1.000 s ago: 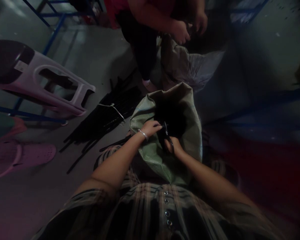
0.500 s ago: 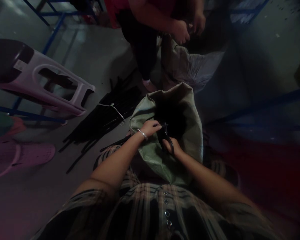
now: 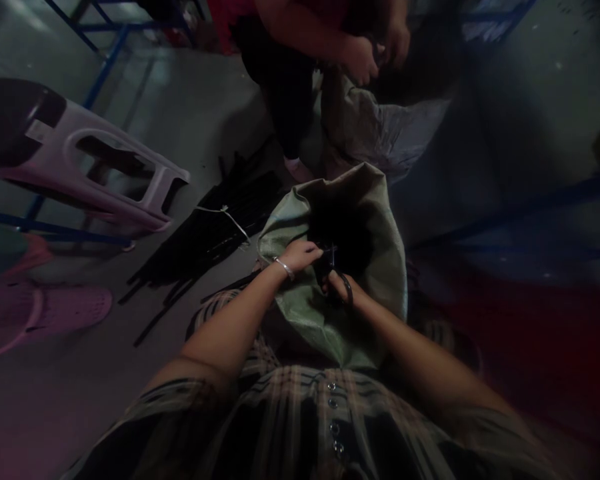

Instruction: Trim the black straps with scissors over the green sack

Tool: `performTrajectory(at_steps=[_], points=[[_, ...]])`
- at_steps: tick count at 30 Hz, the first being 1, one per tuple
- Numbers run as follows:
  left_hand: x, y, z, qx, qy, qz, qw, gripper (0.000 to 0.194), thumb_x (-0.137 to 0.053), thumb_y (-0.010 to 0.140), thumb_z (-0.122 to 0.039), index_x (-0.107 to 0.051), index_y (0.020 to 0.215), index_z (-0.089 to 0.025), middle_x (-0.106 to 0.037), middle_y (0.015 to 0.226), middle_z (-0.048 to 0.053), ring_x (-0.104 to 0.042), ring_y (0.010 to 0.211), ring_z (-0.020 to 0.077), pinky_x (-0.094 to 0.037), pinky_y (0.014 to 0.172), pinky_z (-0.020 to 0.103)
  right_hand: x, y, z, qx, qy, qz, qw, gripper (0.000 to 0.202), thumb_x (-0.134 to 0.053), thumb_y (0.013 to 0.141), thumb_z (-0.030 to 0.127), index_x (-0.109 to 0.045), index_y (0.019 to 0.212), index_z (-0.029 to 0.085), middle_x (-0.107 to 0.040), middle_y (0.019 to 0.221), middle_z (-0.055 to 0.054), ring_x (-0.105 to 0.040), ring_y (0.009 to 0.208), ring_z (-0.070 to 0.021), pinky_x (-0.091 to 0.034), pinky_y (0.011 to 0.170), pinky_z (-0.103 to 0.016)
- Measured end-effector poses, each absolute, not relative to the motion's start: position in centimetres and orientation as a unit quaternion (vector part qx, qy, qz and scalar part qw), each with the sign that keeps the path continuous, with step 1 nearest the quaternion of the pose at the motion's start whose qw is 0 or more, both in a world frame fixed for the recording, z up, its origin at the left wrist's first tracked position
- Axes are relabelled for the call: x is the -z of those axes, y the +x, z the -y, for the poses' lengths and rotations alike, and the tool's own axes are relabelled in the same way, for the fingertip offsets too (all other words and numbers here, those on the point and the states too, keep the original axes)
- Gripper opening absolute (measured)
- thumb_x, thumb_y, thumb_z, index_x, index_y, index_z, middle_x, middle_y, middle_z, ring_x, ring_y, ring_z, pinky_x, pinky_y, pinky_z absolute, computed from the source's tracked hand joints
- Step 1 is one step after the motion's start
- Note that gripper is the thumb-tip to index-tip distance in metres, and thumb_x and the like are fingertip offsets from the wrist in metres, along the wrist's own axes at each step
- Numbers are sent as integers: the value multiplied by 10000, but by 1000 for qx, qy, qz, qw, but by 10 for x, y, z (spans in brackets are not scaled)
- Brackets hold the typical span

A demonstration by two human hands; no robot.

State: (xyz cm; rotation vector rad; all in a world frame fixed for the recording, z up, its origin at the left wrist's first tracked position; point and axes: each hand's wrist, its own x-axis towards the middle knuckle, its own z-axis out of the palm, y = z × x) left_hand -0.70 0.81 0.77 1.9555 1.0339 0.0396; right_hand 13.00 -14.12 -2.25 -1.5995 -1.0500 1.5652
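Observation:
A pale green woven sack [image 3: 300, 333] stands open in front of me, with a dark mass inside whose kind I cannot make out. Over its mouth my right hand [image 3: 341, 285] is closed round the black handles of a pair of scissors [image 3: 349, 288]. Their metal blades point away from me, toward the fingertips of the other hand. My left hand [image 3: 303, 255], wearing a silver bangle [image 3: 286, 268] at the wrist, pinches a small dark piece close to the blades. Its kind is too dim to tell.
A bundle of black strips [image 3: 205, 230] tied with white string lies on the floor to the left. Beyond it are a plastic stool [image 3: 110, 160] on its side and a pink basket [image 3: 75, 310]. Ahead, a co-worker's hands [image 3: 365, 60] work above a grey sack [image 3: 385, 133].
The scissors and my right hand have turned slightly, the handle loop now spread further to the right. My left hand stays almost in place.

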Motion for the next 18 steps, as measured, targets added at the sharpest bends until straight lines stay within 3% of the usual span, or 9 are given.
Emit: performTrajectory(at_steps=[5, 11, 15, 18], points=[[-9, -7, -8, -9, 787, -414, 457, 322, -494, 800, -401, -670, 706, -148, -616, 622, 1, -522, 606, 114, -385, 576, 218, 19, 128, 137, -506, -678, 446, 292, 330, -517, 787, 467, -533, 638, 173, -578, 591, -10, -533, 560, -142, -407, 544, -238], [-11, -8, -9, -16, 798, -417, 436, 392, -430, 847, -421, -642, 657, -152, -603, 617, 5, -519, 608, 115, -384, 588, 224, 21, 124, 139, -505, -710, 388, 300, 280, -490, 763, 397, -490, 585, 181, -502, 518, 10, -455, 472, -113, -338, 464, -224], [-11, -9, -9, -10, 807, -434, 400, 351, -450, 844, -424, -682, 783, -169, -639, 686, 9, -545, 661, 127, -406, 622, 228, 23, 125, 138, -477, -716, 394, 322, 296, -492, 755, 396, -460, 547, 187, -474, 506, 13, -425, 481, -110, -319, 468, -226], [-10, -8, -9, -20, 803, -440, 402, 312, -490, 827, -392, -695, 911, -173, -671, 794, 15, -570, 726, 134, -431, 682, 231, 25, 127, 136, -476, -720, 401, 307, 243, -484, 766, 359, -505, 602, 181, -536, 561, -1, -477, 526, -127, -355, 508, -231]])
